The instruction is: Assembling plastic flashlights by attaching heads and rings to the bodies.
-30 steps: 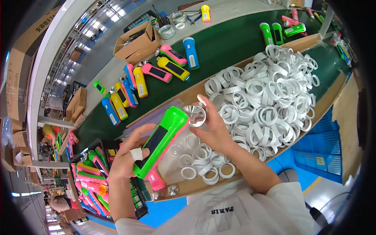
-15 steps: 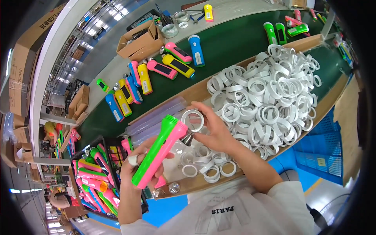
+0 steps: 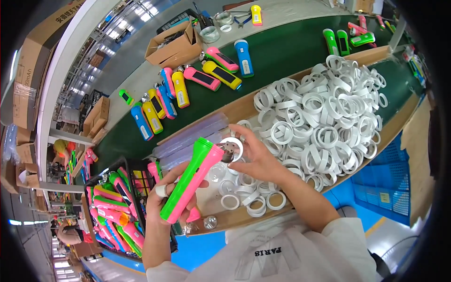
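My left hand is closed round a green and pink flashlight body, tilted with its threaded open end up and to the right. A white band circles one finger of this hand. Beside that open end, my right hand pinches a white plastic ring between thumb and fingers. The silvery lamp cup sits at the ring's opening, its back toward the flashlight. Whether it is seated inside the ring, I cannot tell. Loose white rings are heaped to the right of my right hand.
A black basket of colourful flashlight bodies stands at left. Several flashlights lie on the green belt beyond the cardboard tray. Clear plastic sleeves lie in the tray. A blue crate is at right.
The lamp cup has risen from below the white ring to its opening and turned its back toward the flashlight. My right fingers have shifted round the ring. The left hand keeps its hold.
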`<state>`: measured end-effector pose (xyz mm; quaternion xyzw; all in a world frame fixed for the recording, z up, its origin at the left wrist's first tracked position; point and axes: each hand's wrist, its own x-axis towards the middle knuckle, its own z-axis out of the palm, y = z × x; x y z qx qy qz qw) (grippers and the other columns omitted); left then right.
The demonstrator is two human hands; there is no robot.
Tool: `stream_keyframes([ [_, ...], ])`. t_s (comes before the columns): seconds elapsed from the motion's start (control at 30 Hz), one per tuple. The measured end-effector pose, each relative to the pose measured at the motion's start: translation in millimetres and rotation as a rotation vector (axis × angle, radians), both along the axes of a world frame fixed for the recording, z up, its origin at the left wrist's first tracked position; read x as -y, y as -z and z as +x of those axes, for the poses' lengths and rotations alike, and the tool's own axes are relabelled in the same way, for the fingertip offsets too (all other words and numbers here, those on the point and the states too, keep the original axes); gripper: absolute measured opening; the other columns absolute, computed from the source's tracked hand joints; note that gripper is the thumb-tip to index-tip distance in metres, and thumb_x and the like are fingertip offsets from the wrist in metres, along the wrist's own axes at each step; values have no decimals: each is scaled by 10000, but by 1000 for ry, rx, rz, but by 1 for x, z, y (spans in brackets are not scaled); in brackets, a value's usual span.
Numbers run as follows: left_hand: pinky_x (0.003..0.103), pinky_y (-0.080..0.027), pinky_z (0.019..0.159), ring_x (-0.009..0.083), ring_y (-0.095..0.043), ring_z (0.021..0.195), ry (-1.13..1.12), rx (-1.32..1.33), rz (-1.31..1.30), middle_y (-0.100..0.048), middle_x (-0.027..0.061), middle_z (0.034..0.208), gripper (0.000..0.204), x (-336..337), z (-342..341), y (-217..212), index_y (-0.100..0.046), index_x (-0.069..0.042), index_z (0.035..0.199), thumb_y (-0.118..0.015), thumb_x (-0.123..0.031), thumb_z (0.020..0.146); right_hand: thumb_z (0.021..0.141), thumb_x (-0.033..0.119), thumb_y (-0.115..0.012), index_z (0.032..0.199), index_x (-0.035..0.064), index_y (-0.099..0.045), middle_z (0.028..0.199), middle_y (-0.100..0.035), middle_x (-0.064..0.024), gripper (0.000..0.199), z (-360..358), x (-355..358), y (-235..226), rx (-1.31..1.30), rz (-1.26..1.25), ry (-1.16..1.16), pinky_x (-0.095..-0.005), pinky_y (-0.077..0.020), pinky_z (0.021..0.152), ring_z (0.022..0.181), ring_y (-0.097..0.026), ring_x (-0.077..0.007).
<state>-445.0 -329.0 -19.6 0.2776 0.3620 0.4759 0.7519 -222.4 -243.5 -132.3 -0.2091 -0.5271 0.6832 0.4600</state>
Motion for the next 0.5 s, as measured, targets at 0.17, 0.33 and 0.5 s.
stream_keyframes([
  [0.17, 278, -542, 522, 229, -661, 732, 24, -328, -169, -588, 257, 1138, 674, 16, -24, -5, -311, 6, 1442, -594, -166, 855, 732, 29, -758, 1304, 74, -428, 1273, -530, -103, 662, 5, -3, 8, 62, 126, 8, -336, -401, 1036, 1184, -531, -207],
  [0.33, 398, -506, 831, 284, -617, 974, 208, -1438, 354, -633, 166, 1057, 684, 20, -7, -32, -452, -40, 1346, -757, -118, 739, 734, 87, -748, 1214, 56, -456, 1144, -558, -180, 563, 16, 1, -9, 485, 636, 101, -420, -462, 897, 1039, -555, -381],
  [0.5, 356, -526, 740, 285, -594, 833, 390, -2001, 990, -630, 109, 977, 613, 13, 13, -46, -595, -59, 1176, -735, -72, 579, 774, 119, -726, 1350, 31, -396, 1248, -543, -212, 669, 25, 11, -38, 739, 590, -140, -414, -463, 905, 1060, -565, -374],
])
